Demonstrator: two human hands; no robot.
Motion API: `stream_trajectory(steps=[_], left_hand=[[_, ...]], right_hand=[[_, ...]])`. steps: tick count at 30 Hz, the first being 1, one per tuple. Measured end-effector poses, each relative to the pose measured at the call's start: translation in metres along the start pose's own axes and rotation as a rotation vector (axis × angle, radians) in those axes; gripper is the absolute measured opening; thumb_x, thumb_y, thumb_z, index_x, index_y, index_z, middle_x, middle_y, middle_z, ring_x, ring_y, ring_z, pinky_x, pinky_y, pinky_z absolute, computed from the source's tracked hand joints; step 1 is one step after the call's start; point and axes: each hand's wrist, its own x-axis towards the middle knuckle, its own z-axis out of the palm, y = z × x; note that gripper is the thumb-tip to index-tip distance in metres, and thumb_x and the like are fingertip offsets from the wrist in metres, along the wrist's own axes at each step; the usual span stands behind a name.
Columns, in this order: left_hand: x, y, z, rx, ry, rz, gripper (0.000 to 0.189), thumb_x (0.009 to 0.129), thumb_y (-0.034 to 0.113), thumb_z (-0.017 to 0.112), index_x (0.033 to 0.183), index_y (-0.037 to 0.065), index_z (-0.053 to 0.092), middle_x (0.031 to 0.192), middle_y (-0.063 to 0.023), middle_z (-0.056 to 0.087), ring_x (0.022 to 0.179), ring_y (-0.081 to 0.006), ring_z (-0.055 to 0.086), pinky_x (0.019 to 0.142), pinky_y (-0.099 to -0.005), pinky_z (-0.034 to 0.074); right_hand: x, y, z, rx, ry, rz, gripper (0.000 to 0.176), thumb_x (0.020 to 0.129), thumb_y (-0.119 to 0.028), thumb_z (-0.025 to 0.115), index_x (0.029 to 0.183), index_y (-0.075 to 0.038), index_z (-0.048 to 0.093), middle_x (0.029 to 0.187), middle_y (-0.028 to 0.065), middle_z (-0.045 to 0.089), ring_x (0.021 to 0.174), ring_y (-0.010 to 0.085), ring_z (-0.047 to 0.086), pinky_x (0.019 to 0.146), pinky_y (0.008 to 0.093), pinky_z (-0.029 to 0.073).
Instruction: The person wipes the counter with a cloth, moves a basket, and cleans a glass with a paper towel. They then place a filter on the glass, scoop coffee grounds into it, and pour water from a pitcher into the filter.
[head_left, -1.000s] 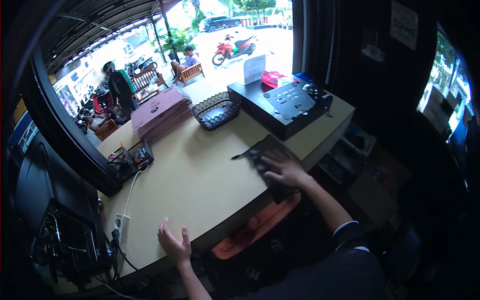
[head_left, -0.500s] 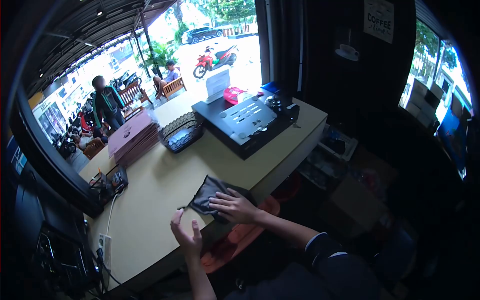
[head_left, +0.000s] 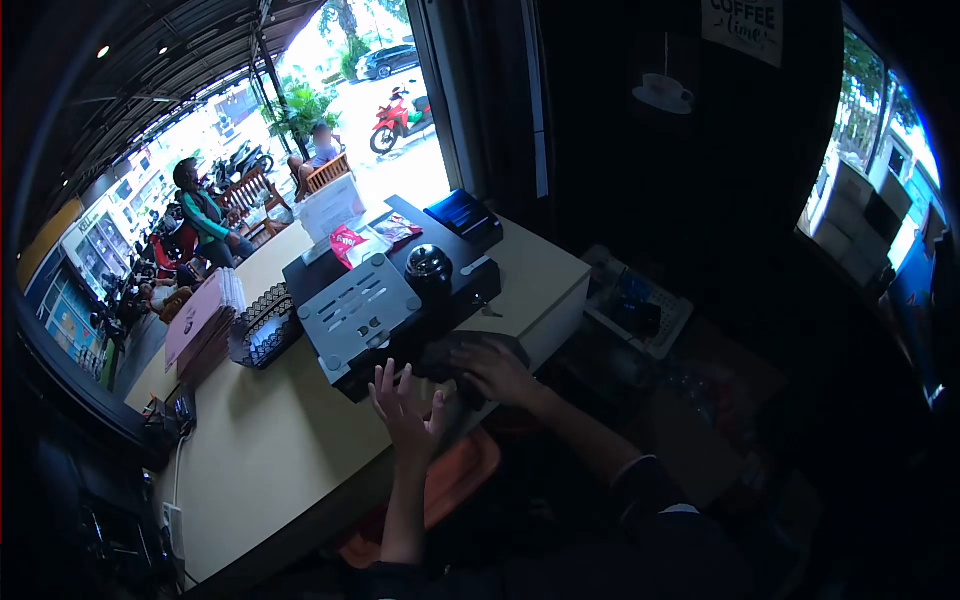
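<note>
A dark, flat cloth pouch [head_left: 515, 347] lies at the right front part of the desk, beside the black box. My right hand [head_left: 500, 374] is closed over it, with the fingers on its upper side and the thumb hidden. Just to the left, my left hand [head_left: 408, 415] is raised above the desk's front edge, palm turned inward. Its fingers are apart and hold nothing. The black box [head_left: 350, 385], with a grey slotted metal plate [head_left: 360, 312] on top, sits right behind both hands.
On the light desk [head_left: 270, 450] stand a stack of pink folders [head_left: 200, 325] and a black patterned basket [head_left: 265, 330]. A dark round object [head_left: 430, 268] and keys [head_left: 488, 308] are near the box. An orange chair [head_left: 465, 475] is under the front edge. People sit and stand outside.
My right hand and the pouch have moved right along the desk, to beside the black box. My left hand has also shifted right. The view has turned to the right.
</note>
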Motion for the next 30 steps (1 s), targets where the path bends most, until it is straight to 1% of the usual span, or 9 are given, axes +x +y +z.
stream_trajectory(steps=[11, 17, 20, 23, 24, 26, 27, 29, 30], left_hand=[[0.011, 0.001, 0.028, 0.166, -0.099, -0.063, 0.075, 0.077, 0.041, 0.068, 0.135, 0.006, 0.035, 0.144, -0.0176, 0.028, 0.138, -0.0367, 0.019, 0.110, -0.0581, 0.013], [0.009, -0.005, 0.031, 0.172, -0.080, -0.042, 0.078, 0.074, 0.048, 0.070, 0.132, 0.007, 0.038, 0.141, -0.0169, 0.033, 0.136, -0.0363, 0.023, 0.109, -0.0594, 0.015], [0.008, -0.002, 0.032, 0.153, -0.064, -0.069, 0.079, 0.073, 0.049, 0.070, 0.131, 0.006, 0.039, 0.140, -0.0169, 0.034, 0.135, -0.0370, 0.024, 0.108, -0.0594, 0.016], [0.010, 0.000, 0.032, 0.166, -0.067, -0.074, 0.080, 0.072, 0.050, 0.070, 0.131, 0.005, 0.039, 0.139, -0.0171, 0.035, 0.134, -0.0378, 0.027, 0.107, -0.0593, 0.018], [0.010, 0.000, 0.032, 0.168, -0.068, -0.063, 0.080, 0.072, 0.049, 0.070, 0.131, 0.005, 0.039, 0.139, -0.0171, 0.036, 0.133, -0.0380, 0.028, 0.107, -0.0593, 0.019], [0.011, 0.000, 0.032, 0.177, -0.063, -0.054, 0.080, 0.072, 0.049, 0.070, 0.131, 0.005, 0.040, 0.138, -0.0172, 0.036, 0.133, -0.0382, 0.029, 0.106, -0.0593, 0.019], [0.011, 0.001, 0.032, 0.171, -0.057, -0.054, 0.079, 0.072, 0.048, 0.070, 0.131, 0.005, 0.040, 0.138, -0.0173, 0.037, 0.132, -0.0382, 0.030, 0.106, -0.0592, 0.020], [0.013, 0.001, 0.032, 0.178, -0.039, -0.055, 0.079, 0.071, 0.048, 0.070, 0.130, 0.005, 0.040, 0.137, -0.0173, 0.037, 0.132, -0.0383, 0.031, 0.106, -0.0592, 0.021], [0.012, 0.001, 0.032, 0.180, -0.049, -0.051, 0.078, 0.072, 0.048, 0.070, 0.130, 0.005, 0.040, 0.137, -0.0174, 0.038, 0.132, -0.0381, 0.031, 0.105, -0.0591, 0.021]], right_hand=[[-0.013, 0.101, -0.082, 0.076, -0.085, 0.039, 0.035, 0.089, -0.019, 0.053, 0.124, -0.011, 0.055, 0.128, 0.0073, 0.055, 0.124, 0.0246, 0.046, 0.107, 0.0452, 0.030], [0.016, 0.142, -0.089, 0.073, -0.008, -0.020, 0.031, 0.086, -0.017, 0.055, 0.115, -0.007, 0.061, 0.118, 0.0140, 0.060, 0.113, 0.0296, 0.054, 0.097, 0.0411, 0.041], [0.036, 0.159, -0.090, 0.007, -0.053, 0.223, 0.030, 0.086, -0.017, 0.054, 0.111, -0.005, 0.062, 0.116, 0.0150, 0.061, 0.109, 0.0321, 0.056, 0.093, 0.0395, 0.045], [0.049, 0.191, -0.078, -0.293, -0.070, 0.300, 0.040, 0.090, -0.030, 0.048, 0.124, -0.008, 0.054, 0.136, 0.0143, 0.047, 0.125, 0.0330, 0.044, 0.104, 0.0517, 0.031], [0.055, 0.189, -0.076, -0.293, -0.069, 0.296, 0.040, 0.090, -0.030, 0.048, 0.124, -0.008, 0.054, 0.136, 0.0143, 0.047, 0.125, 0.0330, 0.044, 0.104, 0.0517, 0.031], [0.067, 0.179, -0.064, -0.345, -0.241, 0.459, 0.047, 0.092, -0.037, 0.042, 0.130, -0.011, 0.049, 0.147, 0.0103, 0.031, 0.136, 0.0317, 0.029, 0.106, 0.0617, 0.019], [0.068, 0.177, -0.061, -0.344, -0.239, 0.449, 0.047, 0.092, -0.037, 0.042, 0.130, -0.011, 0.049, 0.147, 0.0103, 0.031, 0.136, 0.0317, 0.029, 0.106, 0.0617, 0.019], [0.070, 0.171, -0.053, -0.265, -0.485, 0.186, 0.050, 0.093, -0.041, 0.039, 0.134, -0.012, 0.046, 0.151, 0.0060, 0.025, 0.139, 0.0298, 0.021, 0.106, 0.0653, 0.012], [0.070, 0.175, -0.054, -0.255, -0.471, 0.170, 0.053, 0.092, -0.043, 0.039, 0.137, -0.014, 0.042, 0.150, 0.0042, 0.028, 0.138, 0.0310, 0.024, 0.107, 0.0641, 0.012]])
